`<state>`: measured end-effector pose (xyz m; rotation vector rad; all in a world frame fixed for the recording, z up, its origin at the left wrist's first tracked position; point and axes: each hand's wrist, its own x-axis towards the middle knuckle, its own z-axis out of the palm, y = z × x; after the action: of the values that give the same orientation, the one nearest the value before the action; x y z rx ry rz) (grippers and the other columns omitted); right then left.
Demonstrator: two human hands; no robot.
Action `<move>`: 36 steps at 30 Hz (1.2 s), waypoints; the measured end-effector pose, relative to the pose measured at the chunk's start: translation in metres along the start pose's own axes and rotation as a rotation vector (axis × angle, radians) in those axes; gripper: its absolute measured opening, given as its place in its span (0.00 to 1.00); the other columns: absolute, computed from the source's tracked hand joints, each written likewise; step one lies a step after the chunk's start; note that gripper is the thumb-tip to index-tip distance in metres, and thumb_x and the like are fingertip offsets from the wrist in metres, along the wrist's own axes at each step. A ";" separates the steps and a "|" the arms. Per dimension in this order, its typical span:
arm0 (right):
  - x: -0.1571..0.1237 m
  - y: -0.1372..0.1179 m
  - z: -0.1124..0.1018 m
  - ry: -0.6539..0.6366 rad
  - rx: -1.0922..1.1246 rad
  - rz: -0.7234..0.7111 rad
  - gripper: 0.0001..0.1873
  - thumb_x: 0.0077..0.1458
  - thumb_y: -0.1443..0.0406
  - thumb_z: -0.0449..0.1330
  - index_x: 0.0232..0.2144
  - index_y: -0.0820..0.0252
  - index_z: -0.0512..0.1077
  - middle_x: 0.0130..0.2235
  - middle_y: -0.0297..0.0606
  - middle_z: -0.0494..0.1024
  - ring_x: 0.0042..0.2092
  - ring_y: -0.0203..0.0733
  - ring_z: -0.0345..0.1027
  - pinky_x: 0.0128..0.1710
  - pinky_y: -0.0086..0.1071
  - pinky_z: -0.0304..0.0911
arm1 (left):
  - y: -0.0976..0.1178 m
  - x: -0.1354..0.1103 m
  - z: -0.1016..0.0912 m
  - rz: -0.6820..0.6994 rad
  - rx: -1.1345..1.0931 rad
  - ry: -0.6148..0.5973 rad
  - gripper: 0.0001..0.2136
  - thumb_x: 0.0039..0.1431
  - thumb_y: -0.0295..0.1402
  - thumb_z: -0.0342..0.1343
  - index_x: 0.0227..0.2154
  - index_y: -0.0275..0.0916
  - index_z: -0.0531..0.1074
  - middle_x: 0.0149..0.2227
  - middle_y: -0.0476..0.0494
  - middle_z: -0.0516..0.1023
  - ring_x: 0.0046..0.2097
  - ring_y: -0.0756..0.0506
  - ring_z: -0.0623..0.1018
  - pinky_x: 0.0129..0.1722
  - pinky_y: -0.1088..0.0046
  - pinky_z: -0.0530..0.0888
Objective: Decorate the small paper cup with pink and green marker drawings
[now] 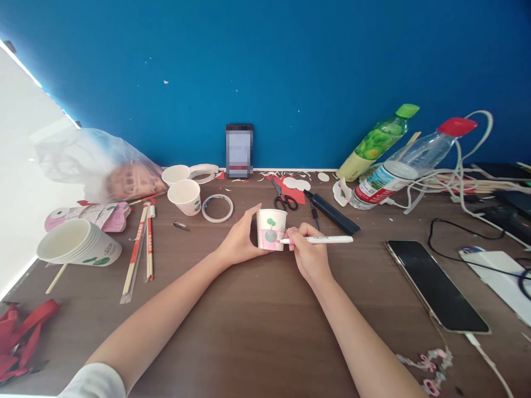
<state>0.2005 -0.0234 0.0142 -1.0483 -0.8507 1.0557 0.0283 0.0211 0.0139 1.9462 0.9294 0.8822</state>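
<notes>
Deep blue wall (pixel 290 66) closes off the far edge of the brown wooden table (pixel 257 331) where I sit. Near the middle of the tabletop, right in front of me, a small paper cup (pixel 271 224) stands upright on the wood. It is white, with a green plant printed on it and a pink patch low on its side. My left hand (pixel 240 240) wraps around the cup's left side, one finger up by the rim, and grips it. My right hand (pixel 309 257) is closed around a white pen (pixel 327 239). The pen lies almost level, its tip against the cup's wall at the pink patch and its tail pointing off to the right.

Behind the cup lie black-handled scissors (pixel 284 200) beside scraps of red paper, and just right of them a long black case (pixel 334 214). Left of the scissors a roll of tape (pixel 217 208) lies flat, with two empty cups (pixel 185 196) standing near it. Farther left are wrapped chopsticks (pixel 139 249) and a stack of cups (pixel 78 243) tipped on its side. A propped phone (pixel 239 150) leans upright against the wall. To the right a green-capped bottle (pixel 377 142) and a red-capped water bottle (pixel 402 166) both lie tilted. A flat phone (pixel 435 284) rests on the table near my right forearm with a cable plugged into it.
</notes>
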 end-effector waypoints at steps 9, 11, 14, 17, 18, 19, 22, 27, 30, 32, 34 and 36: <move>-0.001 -0.003 0.003 -0.004 -0.029 0.015 0.22 0.43 0.66 0.65 0.12 0.55 0.54 0.13 0.26 0.60 0.23 0.36 0.59 0.28 0.32 0.58 | -0.001 0.000 0.001 -0.010 0.001 0.012 0.47 0.40 0.38 0.71 0.62 0.42 0.51 0.65 0.33 0.59 0.65 0.32 0.64 0.63 0.51 0.62; -0.001 -0.003 0.003 -0.012 -0.022 0.018 0.21 0.41 0.68 0.64 0.11 0.56 0.54 0.13 0.26 0.60 0.23 0.35 0.59 0.29 0.32 0.59 | -0.001 0.000 0.001 -0.012 0.002 0.012 0.47 0.40 0.38 0.71 0.62 0.41 0.51 0.65 0.33 0.60 0.65 0.32 0.64 0.64 0.51 0.62; -0.001 -0.003 0.002 -0.032 -0.009 0.008 0.20 0.41 0.70 0.62 0.11 0.56 0.54 0.12 0.26 0.60 0.23 0.35 0.57 0.30 0.32 0.58 | -0.001 0.000 0.000 -0.018 0.003 0.007 0.47 0.40 0.38 0.71 0.62 0.41 0.51 0.65 0.33 0.59 0.65 0.32 0.63 0.64 0.51 0.62; -0.001 -0.002 0.001 -0.053 -0.010 0.000 0.20 0.41 0.70 0.62 0.11 0.55 0.53 0.12 0.26 0.59 0.22 0.34 0.54 0.27 0.32 0.56 | -0.001 0.000 0.001 -0.031 0.000 0.004 0.47 0.40 0.39 0.71 0.62 0.41 0.51 0.65 0.32 0.60 0.65 0.32 0.62 0.63 0.51 0.62; -0.001 -0.002 0.001 -0.058 -0.015 -0.004 0.21 0.40 0.70 0.63 0.11 0.55 0.54 0.12 0.26 0.59 0.22 0.34 0.54 0.27 0.32 0.55 | -0.001 0.000 0.001 -0.035 0.001 0.005 0.47 0.40 0.39 0.70 0.61 0.40 0.51 0.64 0.32 0.60 0.65 0.32 0.63 0.63 0.51 0.62; -0.001 -0.001 0.002 -0.058 -0.019 -0.006 0.21 0.40 0.69 0.63 0.10 0.55 0.54 0.12 0.26 0.59 0.22 0.34 0.54 0.26 0.31 0.54 | 0.000 0.000 0.001 -0.039 0.001 0.005 0.47 0.40 0.40 0.70 0.61 0.40 0.51 0.64 0.32 0.60 0.65 0.32 0.63 0.63 0.51 0.63; -0.001 -0.002 0.003 -0.038 -0.004 0.013 0.23 0.39 0.68 0.66 0.09 0.56 0.54 0.12 0.27 0.57 0.22 0.35 0.55 0.25 0.31 0.54 | 0.001 0.001 0.001 -0.034 0.005 0.010 0.45 0.39 0.39 0.71 0.60 0.40 0.53 0.63 0.31 0.61 0.64 0.32 0.65 0.63 0.51 0.64; -0.001 -0.007 0.006 0.011 0.085 0.077 0.25 0.44 0.58 0.68 0.12 0.56 0.56 0.14 0.27 0.57 0.24 0.35 0.58 0.29 0.32 0.60 | 0.002 0.000 0.000 0.053 0.054 0.015 0.45 0.41 0.38 0.70 0.61 0.41 0.52 0.63 0.32 0.60 0.65 0.32 0.62 0.64 0.51 0.62; 0.000 -0.007 0.006 0.036 0.082 0.058 0.23 0.43 0.57 0.69 0.14 0.57 0.60 0.17 0.26 0.61 0.24 0.34 0.58 0.30 0.32 0.61 | 0.001 0.000 0.000 0.084 0.071 0.008 0.43 0.43 0.37 0.69 0.60 0.41 0.52 0.63 0.33 0.62 0.65 0.33 0.63 0.63 0.53 0.63; 0.000 -0.006 0.006 0.087 0.087 0.035 0.25 0.41 0.58 0.71 0.14 0.57 0.58 0.16 0.26 0.62 0.24 0.32 0.56 0.31 0.32 0.60 | 0.000 -0.001 0.000 0.069 0.058 0.009 0.43 0.42 0.36 0.69 0.60 0.40 0.53 0.62 0.33 0.62 0.63 0.34 0.65 0.62 0.53 0.65; 0.000 -0.006 0.006 0.139 0.103 0.016 0.28 0.40 0.60 0.72 0.13 0.58 0.54 0.15 0.25 0.61 0.22 0.31 0.54 0.32 0.32 0.61 | -0.001 -0.001 0.001 0.050 0.042 0.000 0.43 0.42 0.34 0.69 0.60 0.41 0.52 0.63 0.33 0.61 0.64 0.33 0.65 0.63 0.53 0.64; -0.001 -0.006 0.006 0.162 0.099 0.004 0.28 0.40 0.60 0.71 0.13 0.58 0.53 0.15 0.25 0.62 0.22 0.31 0.54 0.32 0.32 0.62 | -0.002 -0.001 0.001 0.045 0.031 -0.011 0.44 0.41 0.33 0.69 0.60 0.41 0.51 0.65 0.33 0.59 0.65 0.33 0.64 0.63 0.53 0.63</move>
<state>0.1962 -0.0232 0.0215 -1.0370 -0.6592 0.9917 0.0283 0.0206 0.0115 2.0036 0.9014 0.8869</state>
